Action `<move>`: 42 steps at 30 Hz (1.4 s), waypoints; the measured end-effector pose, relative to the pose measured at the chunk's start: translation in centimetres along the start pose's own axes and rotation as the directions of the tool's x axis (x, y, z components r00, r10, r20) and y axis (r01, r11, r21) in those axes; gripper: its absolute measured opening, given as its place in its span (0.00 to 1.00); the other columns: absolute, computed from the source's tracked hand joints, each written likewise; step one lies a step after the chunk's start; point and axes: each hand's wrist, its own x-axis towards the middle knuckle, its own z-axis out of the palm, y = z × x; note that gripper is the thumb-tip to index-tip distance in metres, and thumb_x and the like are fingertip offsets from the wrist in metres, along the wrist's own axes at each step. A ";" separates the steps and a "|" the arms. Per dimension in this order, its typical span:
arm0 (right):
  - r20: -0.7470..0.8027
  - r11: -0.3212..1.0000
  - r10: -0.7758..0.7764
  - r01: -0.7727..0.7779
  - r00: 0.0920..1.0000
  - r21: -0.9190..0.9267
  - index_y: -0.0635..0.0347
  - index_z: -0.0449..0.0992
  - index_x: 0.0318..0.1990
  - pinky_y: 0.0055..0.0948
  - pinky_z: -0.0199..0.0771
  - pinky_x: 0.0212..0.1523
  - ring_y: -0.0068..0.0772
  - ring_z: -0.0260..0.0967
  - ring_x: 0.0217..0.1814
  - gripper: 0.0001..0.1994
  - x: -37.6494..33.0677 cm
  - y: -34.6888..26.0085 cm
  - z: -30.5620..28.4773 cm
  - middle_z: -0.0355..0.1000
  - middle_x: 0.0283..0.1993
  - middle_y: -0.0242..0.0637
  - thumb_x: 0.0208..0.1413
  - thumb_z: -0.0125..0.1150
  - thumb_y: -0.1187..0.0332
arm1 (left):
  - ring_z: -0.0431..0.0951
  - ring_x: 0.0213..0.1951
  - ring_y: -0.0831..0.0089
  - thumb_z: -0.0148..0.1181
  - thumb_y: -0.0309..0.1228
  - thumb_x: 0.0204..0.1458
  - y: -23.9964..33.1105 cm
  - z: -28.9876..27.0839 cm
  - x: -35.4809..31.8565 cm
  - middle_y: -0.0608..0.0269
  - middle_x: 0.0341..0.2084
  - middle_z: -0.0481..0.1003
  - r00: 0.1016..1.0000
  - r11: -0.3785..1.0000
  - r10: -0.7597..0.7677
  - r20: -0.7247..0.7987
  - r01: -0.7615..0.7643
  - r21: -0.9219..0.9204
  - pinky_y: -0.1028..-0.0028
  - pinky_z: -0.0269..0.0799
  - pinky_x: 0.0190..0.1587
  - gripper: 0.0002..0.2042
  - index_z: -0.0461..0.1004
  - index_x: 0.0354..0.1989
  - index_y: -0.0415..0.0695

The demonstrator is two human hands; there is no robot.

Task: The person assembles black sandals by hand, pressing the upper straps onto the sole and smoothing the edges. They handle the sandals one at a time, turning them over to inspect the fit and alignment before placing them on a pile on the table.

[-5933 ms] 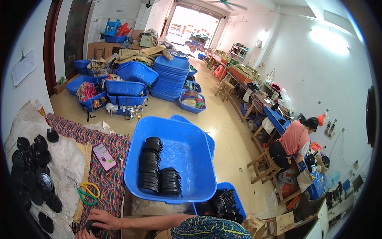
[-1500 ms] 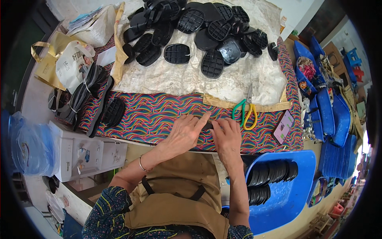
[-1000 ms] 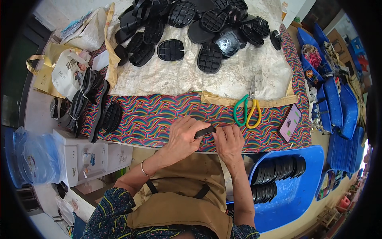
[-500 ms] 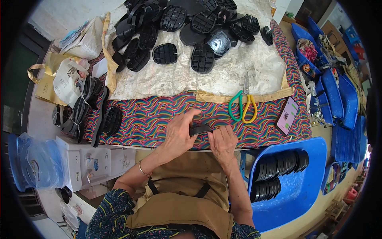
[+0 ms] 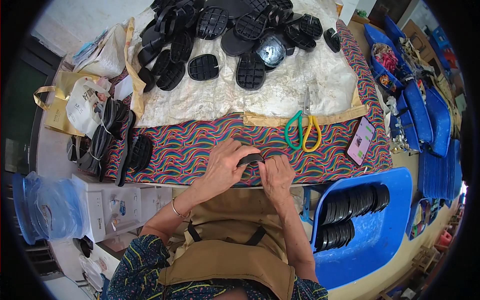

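Note:
Between my two hands, over the table's near edge, is a black curved rubber piece (image 5: 250,159), like the heel pieces piled on the table; only its rounded edge shows. My left hand (image 5: 226,162) pinches its left side with thumb and fingers. At its right end, the curled fingers of my right hand (image 5: 276,175) grip it. Scissors (image 5: 306,125) with one green and one yellow handle lie beyond my right hand, blades pointing away. Across the far part of the table is a pile of black heel pieces (image 5: 250,27), several showing a gridded hollow side.
A patterned cloth (image 5: 190,157) and a whitish sheet (image 5: 320,75) cover the table. A phone (image 5: 360,141) lies at right. Below it stands a blue tub (image 5: 385,240) holding rows of black pieces. Tied black strips (image 5: 102,137) and bags (image 5: 82,102) sit at left, above a white water dispenser (image 5: 120,205).
My left index finger has come down from a raised position onto the black piece. Both hands stay close together on it, and the whole view has shifted slightly.

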 end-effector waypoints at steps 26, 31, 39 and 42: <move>0.356 -0.043 0.655 -0.438 0.666 0.898 0.73 0.71 0.56 0.33 0.73 0.54 0.33 0.74 0.51 0.23 0.1 -7.3 -7.3 0.75 0.52 0.45 0.66 0.51 0.58 | 0.66 0.61 0.56 0.69 0.24 0.45 4.2 -3.9 -1.7 0.55 0.56 0.69 0.976 0.857 0.033 -0.217 -0.139 -0.495 0.60 0.61 0.64 0.24 0.75 0.54 0.41; 0.120 0.150 0.692 -0.305 0.712 0.940 0.70 0.73 0.52 0.31 0.73 0.52 0.31 0.74 0.49 0.22 -0.4 -7.2 -7.2 0.75 0.49 0.41 0.66 0.52 0.56 | 0.76 0.50 0.73 0.56 0.31 0.62 4.2 -1.8 -3.2 0.60 0.49 0.76 0.924 0.340 -0.373 0.087 0.224 -0.913 0.71 0.71 0.54 0.18 0.71 0.58 0.37; -0.080 0.365 0.713 -0.272 0.697 0.890 0.66 0.73 0.45 0.23 0.69 0.42 0.19 0.68 0.39 0.18 -0.5 -8.2 -5.9 0.74 0.39 0.32 0.67 0.51 0.57 | 0.64 0.31 0.85 0.45 0.38 0.69 7.0 1.2 -3.5 0.71 0.27 0.68 0.875 0.413 -0.483 -0.039 0.188 -0.891 0.79 0.63 0.35 0.16 0.73 0.45 0.35; -0.104 0.374 0.727 -0.265 0.679 0.889 0.67 0.72 0.44 0.22 0.69 0.40 0.18 0.67 0.38 0.18 -0.5 -8.8 -5.6 0.73 0.38 0.32 0.67 0.51 0.56 | 0.63 0.30 0.85 0.47 0.36 0.67 7.0 1.8 -4.0 0.70 0.26 0.68 0.877 0.629 -0.441 -0.188 0.153 -0.762 0.80 0.62 0.33 0.15 0.72 0.45 0.34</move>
